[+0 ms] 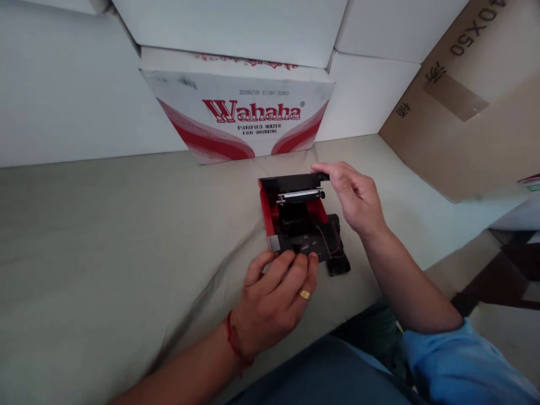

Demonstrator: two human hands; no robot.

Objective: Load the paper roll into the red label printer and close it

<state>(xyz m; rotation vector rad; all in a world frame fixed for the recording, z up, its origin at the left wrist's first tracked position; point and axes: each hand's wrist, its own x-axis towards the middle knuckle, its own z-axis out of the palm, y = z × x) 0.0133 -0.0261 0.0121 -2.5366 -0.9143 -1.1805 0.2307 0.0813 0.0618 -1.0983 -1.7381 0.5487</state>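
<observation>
A small red and black box-shaped device (pixel 264 211) lies on the cloth-covered surface with its inside exposed. Across the inside runs a pale bar with a dark knob at its right end. Thin red wires show near its right front corner. My left hand (pixel 274 298), with a gold ring and a red wrist cord, has curled fingers on the device's dark front edge. At the far side, my right hand (pixel 354 197) pinches the right end of a raised black flap (pixel 291 183). A black object (pixel 340 264) sits by the device's right side, its kind unclear.
Behind the device stands a white and red Wahaha water carton (pixel 253 118), with white boxes (pixel 232 25) around it. A large brown cardboard box (pixel 472 112) leans in at the right. Greenish-grey cloth (pixel 105 253) spreads to the left, with creases.
</observation>
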